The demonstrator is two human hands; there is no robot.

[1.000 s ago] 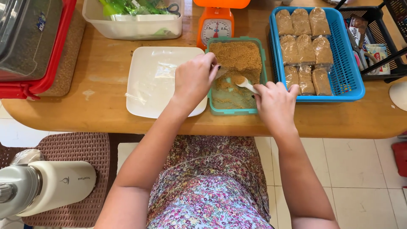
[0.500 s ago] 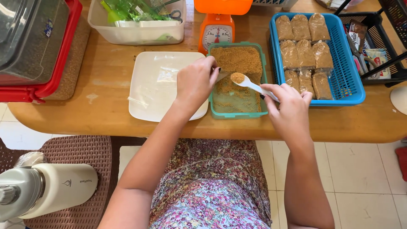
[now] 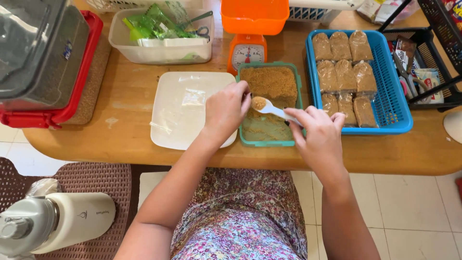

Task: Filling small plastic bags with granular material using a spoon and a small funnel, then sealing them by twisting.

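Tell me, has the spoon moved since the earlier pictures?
Yes. The spoon rose out of the brown grains and went left across the green box, toward the left hand.

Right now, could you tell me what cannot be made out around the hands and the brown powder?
- Head view: what the left hand holds; its fingers curl over it, so its grip is unclear.
- Spoon handle end: inside the right hand.
- Scale dial reading: too small.
- Orange pan contents: cut off by the top edge.
- Green tub near left corner: behind the left hand.

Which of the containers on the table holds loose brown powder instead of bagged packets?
The teal rectangular tub by the hands; its brown granules lie loose, whereas the blue plastic basket holds sealed packets.
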